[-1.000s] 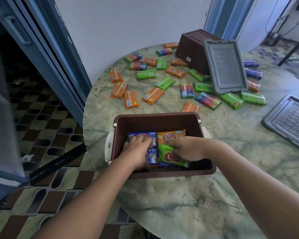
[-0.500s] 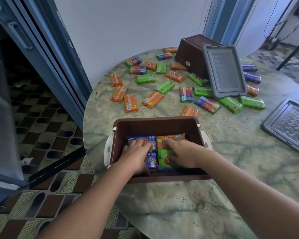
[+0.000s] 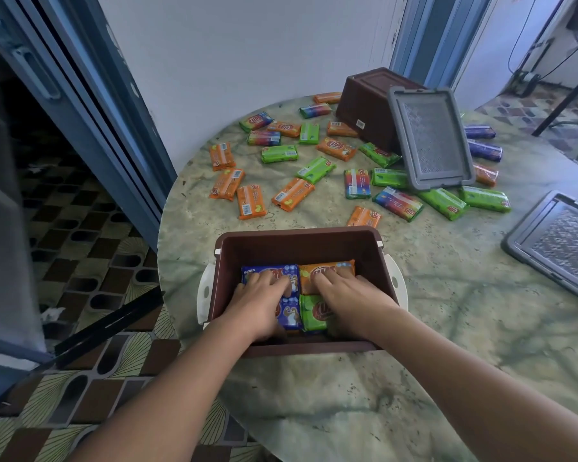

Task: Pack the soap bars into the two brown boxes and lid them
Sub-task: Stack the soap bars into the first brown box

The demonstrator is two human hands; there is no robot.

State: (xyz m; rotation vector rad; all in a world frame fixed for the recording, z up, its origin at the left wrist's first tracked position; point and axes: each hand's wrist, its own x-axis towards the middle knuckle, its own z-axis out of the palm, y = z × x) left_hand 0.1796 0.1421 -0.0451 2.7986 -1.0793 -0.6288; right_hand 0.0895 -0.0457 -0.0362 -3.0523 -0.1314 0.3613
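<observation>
With the left hand (image 3: 264,300) and right hand (image 3: 346,295) flat and unclenched, press the wrapped soap bars (image 3: 326,275) level inside the brown rectangular plastic box (image 3: 297,243), closing gaps.

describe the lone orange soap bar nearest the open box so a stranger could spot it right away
Start at the open brown plastic box on the round marbled table, where both hands are. Just past its far rim, towards the right corner, lies one orange-wrapped soap bar. It lies apart from the other orange bars, and no loose bar is closer to the box.
</observation>
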